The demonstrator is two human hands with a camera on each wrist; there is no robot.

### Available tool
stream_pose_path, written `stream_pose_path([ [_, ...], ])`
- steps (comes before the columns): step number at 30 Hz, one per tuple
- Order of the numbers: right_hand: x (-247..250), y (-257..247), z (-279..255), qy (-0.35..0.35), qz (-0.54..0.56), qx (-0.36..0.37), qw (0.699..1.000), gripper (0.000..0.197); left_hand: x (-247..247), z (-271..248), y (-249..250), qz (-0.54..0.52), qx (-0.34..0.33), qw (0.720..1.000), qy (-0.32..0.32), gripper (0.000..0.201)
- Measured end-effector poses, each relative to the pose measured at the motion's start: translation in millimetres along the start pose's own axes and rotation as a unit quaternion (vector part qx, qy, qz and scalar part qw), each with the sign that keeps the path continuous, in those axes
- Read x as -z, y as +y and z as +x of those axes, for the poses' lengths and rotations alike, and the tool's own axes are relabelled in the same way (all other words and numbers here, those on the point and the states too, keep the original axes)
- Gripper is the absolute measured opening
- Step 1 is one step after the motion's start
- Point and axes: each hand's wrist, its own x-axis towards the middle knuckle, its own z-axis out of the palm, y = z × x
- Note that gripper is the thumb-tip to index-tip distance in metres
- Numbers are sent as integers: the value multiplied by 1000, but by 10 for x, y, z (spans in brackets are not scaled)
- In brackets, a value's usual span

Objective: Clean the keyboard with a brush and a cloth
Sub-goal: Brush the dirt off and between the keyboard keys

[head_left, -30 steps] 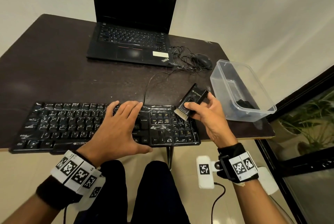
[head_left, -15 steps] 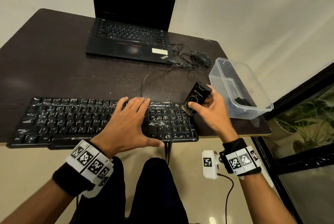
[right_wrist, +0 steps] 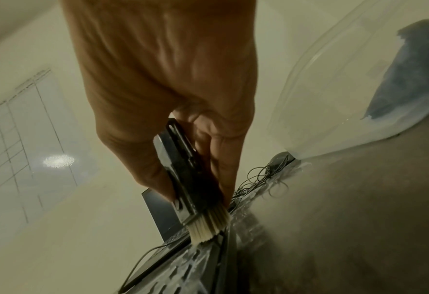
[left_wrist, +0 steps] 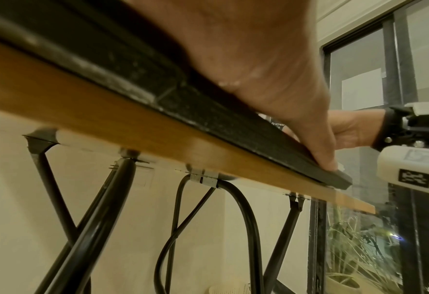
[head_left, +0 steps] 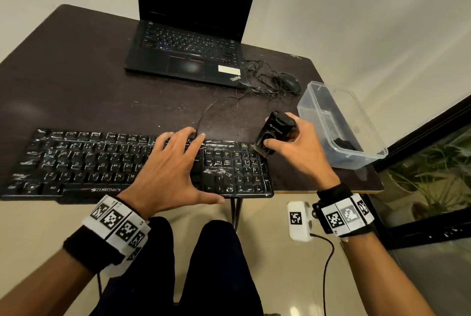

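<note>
A dusty black keyboard [head_left: 76, 163] lies along the near edge of the dark table [head_left: 76, 86]. My left hand [head_left: 173, 165] lies flat on its middle keys with fingers spread, and the thumb [left_wrist: 321, 157] presses the keyboard's front edge [left_wrist: 208, 119]. My right hand [head_left: 290, 145] grips a black brush [head_left: 271, 134] over the number pad's far right corner. Its pale bristles [right_wrist: 208, 224] point down and touch the keyboard [right_wrist: 195, 264]. A dark cloth [head_left: 341, 143] lies inside the clear plastic box [head_left: 369, 137] on the right.
An open black laptop [head_left: 188, 43] stands at the back of the table, with a black mouse [head_left: 289, 81] and tangled cable [head_left: 260, 78] to its right. The keyboard's cable [head_left: 206, 114] runs back over the table. A glass door [head_left: 433, 188] is at the right.
My right hand has carried the brush a little up and to the right, toward the number pad's far corner, and tipped it more upright. My left hand stays flat on the keys.
</note>
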Motion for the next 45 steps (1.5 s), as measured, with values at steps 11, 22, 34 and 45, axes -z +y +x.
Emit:
stream_pose_path([
  [11, -124, 50, 19, 19, -78, 52, 995, 38, -37, -3, 5, -7, 19, 1000, -3, 149],
  [22, -193, 42, 66, 40, -86, 79, 992, 39, -15, -6, 10, -26, -1, 999, 36, 143],
  [34, -148, 110, 72, -15, -67, 75, 995, 39, -16, -1, -8, -37, 3, 999, 38, 142],
  [45, -174, 114, 124, -6, -40, 73, 997, 38, -18, 1, 1, -43, 3, 998, 37, 141],
])
